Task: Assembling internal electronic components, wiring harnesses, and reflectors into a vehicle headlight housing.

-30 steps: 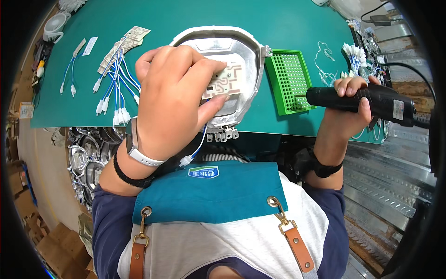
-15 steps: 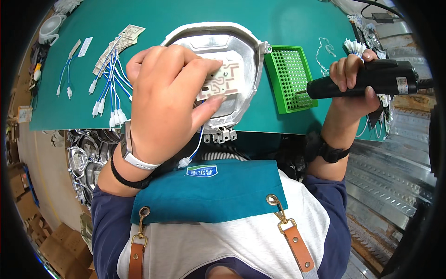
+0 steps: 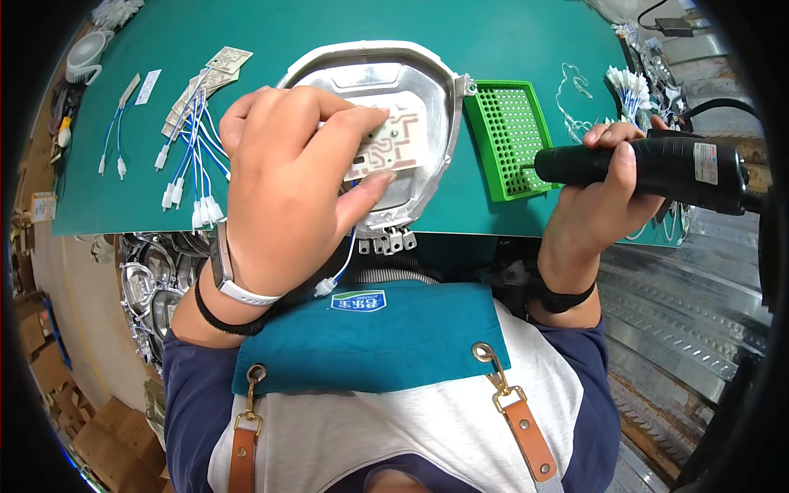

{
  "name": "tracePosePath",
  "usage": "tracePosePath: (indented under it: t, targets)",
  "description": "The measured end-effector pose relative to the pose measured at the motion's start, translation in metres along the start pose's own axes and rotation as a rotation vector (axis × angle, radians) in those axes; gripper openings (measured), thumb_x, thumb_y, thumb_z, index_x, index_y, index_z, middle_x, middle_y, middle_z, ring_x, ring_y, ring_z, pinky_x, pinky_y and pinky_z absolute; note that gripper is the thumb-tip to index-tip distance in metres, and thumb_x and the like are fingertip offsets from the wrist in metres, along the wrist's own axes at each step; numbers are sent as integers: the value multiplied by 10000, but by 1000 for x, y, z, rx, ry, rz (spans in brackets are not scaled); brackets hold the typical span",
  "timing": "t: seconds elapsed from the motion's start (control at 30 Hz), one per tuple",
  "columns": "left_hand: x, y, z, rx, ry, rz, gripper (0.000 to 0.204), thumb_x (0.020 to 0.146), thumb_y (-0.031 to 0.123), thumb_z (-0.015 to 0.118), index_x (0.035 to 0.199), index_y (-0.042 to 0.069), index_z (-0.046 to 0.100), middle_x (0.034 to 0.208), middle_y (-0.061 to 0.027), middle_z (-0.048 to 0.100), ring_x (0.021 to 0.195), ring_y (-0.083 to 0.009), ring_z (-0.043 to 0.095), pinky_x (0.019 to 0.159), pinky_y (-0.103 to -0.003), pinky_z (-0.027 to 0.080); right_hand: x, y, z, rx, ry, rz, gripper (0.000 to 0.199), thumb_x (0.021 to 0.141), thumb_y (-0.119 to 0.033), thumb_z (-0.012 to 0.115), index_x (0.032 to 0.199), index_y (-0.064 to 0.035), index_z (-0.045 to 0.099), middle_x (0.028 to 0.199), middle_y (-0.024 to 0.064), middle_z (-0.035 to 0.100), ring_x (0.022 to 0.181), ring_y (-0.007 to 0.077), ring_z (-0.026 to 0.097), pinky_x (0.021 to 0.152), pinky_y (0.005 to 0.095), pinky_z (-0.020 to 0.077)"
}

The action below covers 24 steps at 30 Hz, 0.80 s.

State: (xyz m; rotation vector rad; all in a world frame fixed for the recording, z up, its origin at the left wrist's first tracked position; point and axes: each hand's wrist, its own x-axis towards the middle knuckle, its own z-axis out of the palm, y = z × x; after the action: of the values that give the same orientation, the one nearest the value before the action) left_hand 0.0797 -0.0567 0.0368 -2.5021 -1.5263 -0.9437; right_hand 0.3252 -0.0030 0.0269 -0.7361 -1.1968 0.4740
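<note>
My left hand (image 3: 288, 177) pinches a pale circuit board (image 3: 393, 146) between thumb and fingers. The board is over the inside of a silver metal lamp housing (image 3: 454, 123); a blue and white wire with a white plug hangs below it. In my right hand (image 3: 604, 189) lies a black electric screwdriver (image 3: 657, 168), gripped around its body and pointing left. Its bit end is at the right part of a green perforated tray (image 3: 485, 135), where small pieces sit in the holes. I cannot tell whether the bit touches one.
Several circuit boards (image 3: 228, 60) with wires and white plugs lie on the green mat (image 3: 329, 25), left of the housing. Bundled white connectors (image 3: 629, 90) are at the right edge. More metal housings (image 3: 156, 283) stand below the table's left front edge.
My right hand has turned and shifted slightly left and down, tilting the screwdriver so its rear end sits lower. The bit stays near the tray. My left hand and the board have barely moved.
</note>
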Motion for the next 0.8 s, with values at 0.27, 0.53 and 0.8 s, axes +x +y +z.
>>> tracePosePath:
  t: [0.27, 0.53, 0.8]
  targets:
    - [-4, -3, -9, 16, 43, -22, 459, 576, 198, 759, 1002, 89, 628, 1012, -51, 606, 1012, -252, 538, 901, -388, 317, 25, -49, -22, 477, 42, 74, 238, 741, -179, 525, 913, -34, 447, 786, 84, 460, 741, 197, 488, 733, 325, 414]
    - [-8, -13, -5, -89, 92, 20, 446, 558, 200, 769, 966, 82, 632, 939, -47, 612, 973, -255, 547, 858, -402, 356, 9, -81, 50, 805, -292, 29, 320, 670, -247, 617, 887, -62, 472, 792, 23, 483, 722, 150, 499, 753, 302, 376]
    - [-10, -19, -2, -146, 136, 41, 440, 544, 184, 775, 948, 80, 633, 923, -39, 609, 944, -245, 560, 836, -410, 371, -5, -74, 78, 655, -470, 41, 396, 711, -308, 605, 1061, -134, 543, 798, 13, 481, 725, 141, 502, 724, 286, 359]
